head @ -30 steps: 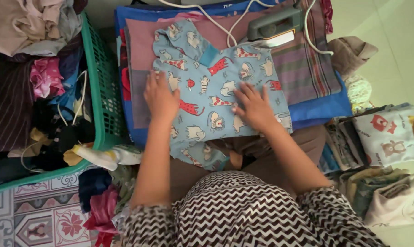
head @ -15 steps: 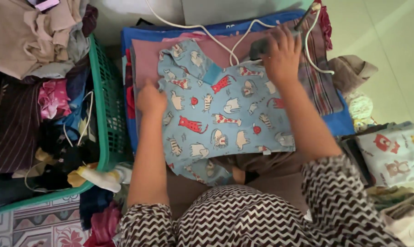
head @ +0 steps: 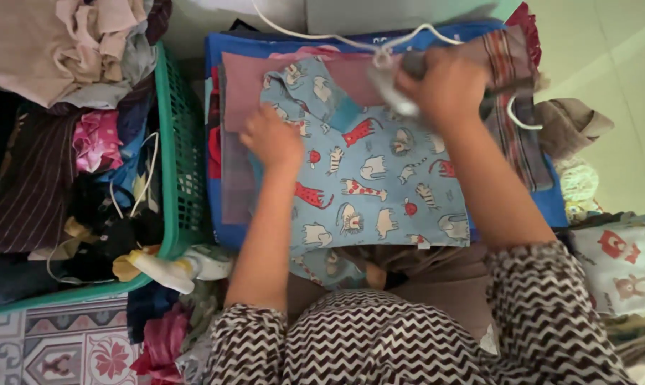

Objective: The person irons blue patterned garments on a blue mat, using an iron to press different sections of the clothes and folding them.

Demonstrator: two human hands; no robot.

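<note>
Currently right hand (head: 447, 85), fingers wrapped around iron (head: 397, 89), sits at shirt (head: 376, 192) top edge; left hand (head: 272, 139) flat, fingers spread, pins shirt's left side.

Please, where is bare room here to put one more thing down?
Mainly the pale floor at upper right, beyond the striped cloth. The patterned tiles below the green plastic basket are partly free. The basket is piled full, and clothes crowd the right edge.

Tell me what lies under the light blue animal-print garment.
Under the light blue garment lies a mauve cloth, then a blue padded mat. The left hand presses the garment; the right hand grips an iron. The rest beneath is covered.
</note>
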